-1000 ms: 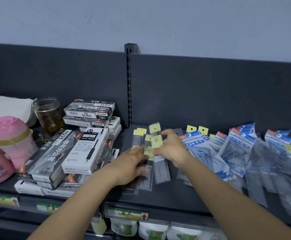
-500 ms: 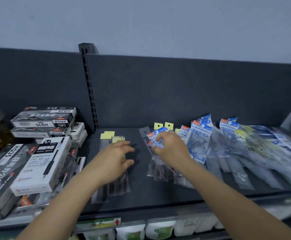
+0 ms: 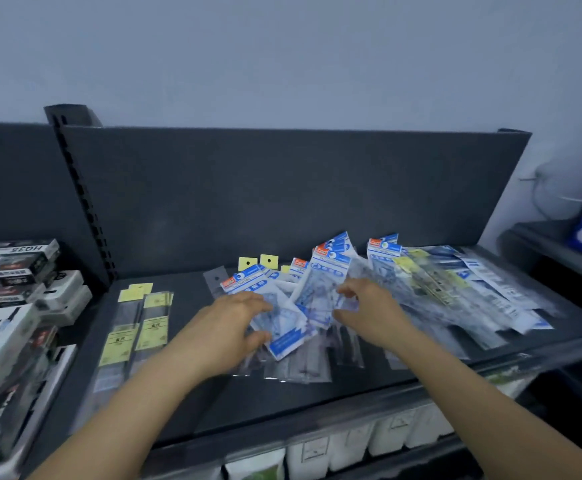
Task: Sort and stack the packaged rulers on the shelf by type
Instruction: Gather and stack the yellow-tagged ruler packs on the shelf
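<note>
Blur hides my right hand's [image 3: 369, 308] grip; my left hand [image 3: 228, 323] pinches the blue-and-white plastic ruler packet [image 3: 287, 336] lying between them.

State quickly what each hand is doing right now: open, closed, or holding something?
Left hand: pinches a blue-and-white packet between fingers and thumb.
Right hand: grips a second blue-and-white packet.

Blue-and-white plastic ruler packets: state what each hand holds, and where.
Left hand pinches a blue-and-white plastic ruler packet by its left edge. Right hand pinches a second blue-and-white packet by its right edge. Blur hides finer grip detail.
</note>
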